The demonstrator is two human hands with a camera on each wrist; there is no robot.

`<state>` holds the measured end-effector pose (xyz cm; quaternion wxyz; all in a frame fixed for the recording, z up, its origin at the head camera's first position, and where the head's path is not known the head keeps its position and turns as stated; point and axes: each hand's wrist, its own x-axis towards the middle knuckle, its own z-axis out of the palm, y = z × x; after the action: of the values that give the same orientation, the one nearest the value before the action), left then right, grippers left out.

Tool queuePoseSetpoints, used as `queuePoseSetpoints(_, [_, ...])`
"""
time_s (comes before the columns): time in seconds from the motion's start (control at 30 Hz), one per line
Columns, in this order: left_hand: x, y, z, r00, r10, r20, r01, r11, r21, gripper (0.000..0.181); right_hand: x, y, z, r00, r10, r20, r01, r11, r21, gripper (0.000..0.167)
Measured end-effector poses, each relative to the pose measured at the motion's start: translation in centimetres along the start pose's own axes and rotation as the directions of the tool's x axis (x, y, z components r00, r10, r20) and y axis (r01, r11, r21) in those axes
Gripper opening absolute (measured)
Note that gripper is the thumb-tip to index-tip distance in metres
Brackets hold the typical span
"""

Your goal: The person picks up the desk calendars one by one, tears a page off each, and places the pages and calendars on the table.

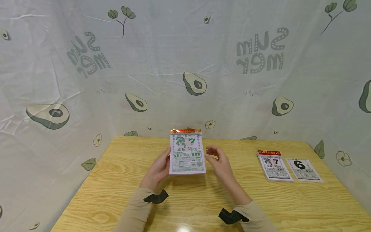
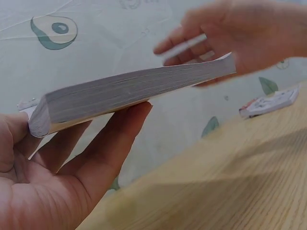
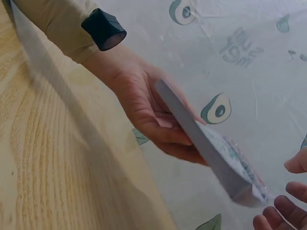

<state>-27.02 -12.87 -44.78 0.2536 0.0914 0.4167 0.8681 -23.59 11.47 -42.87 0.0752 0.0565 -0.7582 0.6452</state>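
Note:
A thick tear-off calendar with green print, a big 7 and a red-gold top strip is held above the table, its page tilted up. My left hand grips its left side, fingers under the back and thumb at the edge, as the left wrist view of the calendar shows. Just off its right edge is my right hand, fingers loosely bent and nothing seen in them. In the right wrist view the right fingers are close to the calendar's top end; whether they touch it I cannot tell.
On the wooden table, to the right, lies a second tear-off calendar with a red strip and a black 7. Beside it is a loose calendar sheet with a black 6. A curtain printed with avocados hangs behind the table.

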Motion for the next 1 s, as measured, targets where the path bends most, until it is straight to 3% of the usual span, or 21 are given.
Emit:
queuePoseSetpoints(0.1, [0.0,-0.2,0.2,1.0,-0.003,0.023,0.003,1.0,-0.011,0.036,-0.4,-0.8,-0.1,0.995,-0.101,-0.016,0.1,0.994,-0.039,0.034])
queuePoseSetpoints(0.2, [0.1,-0.4,0.4,1.0,-0.003,0.023,0.003,1.0,-0.013,0.037,-0.8,-1.4,0.0,0.974,-0.228,0.0,0.228,0.97,-0.087,0.034])
queuePoseSetpoints(0.3, [0.3,-0.7,0.6,1.0,0.002,0.018,-0.002,1.0,0.0,0.04,-1.5,-2.2,0.3,0.92,-0.392,0.028,0.391,0.907,-0.157,0.032])
queuePoseSetpoints(0.43, [0.6,-1.1,0.7,1.0,0.006,0.029,-0.007,1.0,0.005,0.044,-1.9,-2.2,0.8,0.822,-0.565,0.067,0.561,0.786,-0.259,0.031])
queuePoseSetpoints(0.6, [1.1,-2.0,0.5,0.999,0.023,0.026,-0.024,0.999,0.038,0.047,-2.2,-1.9,1.4,0.752,-0.637,0.167,0.654,0.692,-0.307,0.031])
queuePoseSetpoints(0.77, [1.3,-2.5,0.8,1.0,0.006,-0.024,-0.004,0.997,0.075,0.053,-2.5,-1.4,2.1,0.672,-0.672,0.311,0.739,0.581,-0.34,0.033])
queuePoseSetpoints(0.9, [1.0,-2.3,1.4,1.0,-0.013,-0.006,0.013,0.998,0.067,0.057,-2.6,-1.0,2.6,0.629,-0.674,0.388,0.776,0.515,-0.364,0.033])
queuePoseSetpoints(1.0, [0.7,-2.1,1.7,0.999,-0.016,0.037,0.013,0.997,0.071,0.057,-2.8,-0.9,2.7,0.626,-0.659,0.418,0.779,0.494,-0.387,0.03])
